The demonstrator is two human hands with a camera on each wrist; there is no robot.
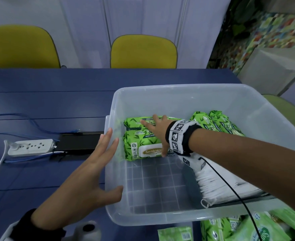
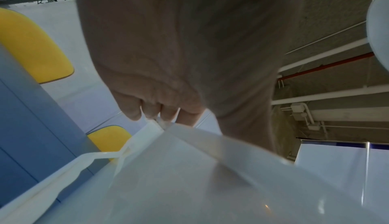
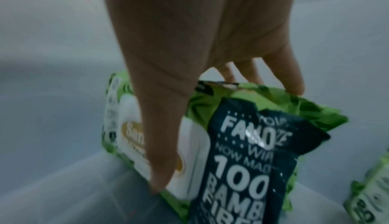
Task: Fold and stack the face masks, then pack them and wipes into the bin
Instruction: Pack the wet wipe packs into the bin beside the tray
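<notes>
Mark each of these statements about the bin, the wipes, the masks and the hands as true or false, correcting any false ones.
1. The right hand rests on a green wipes pack inside the clear bin. True.
2. The left hand holds a wipes pack. False: it lies open against the bin's outer left wall, holding nothing.
3. White face masks are stacked in the bin, on its right side. True.
4. All the wipes packs are already in the bin. False: more wipes packs lie on the table in front of the bin.
5. The bin's floor is fully covered. False: a bare patch shows at its near left.
</notes>
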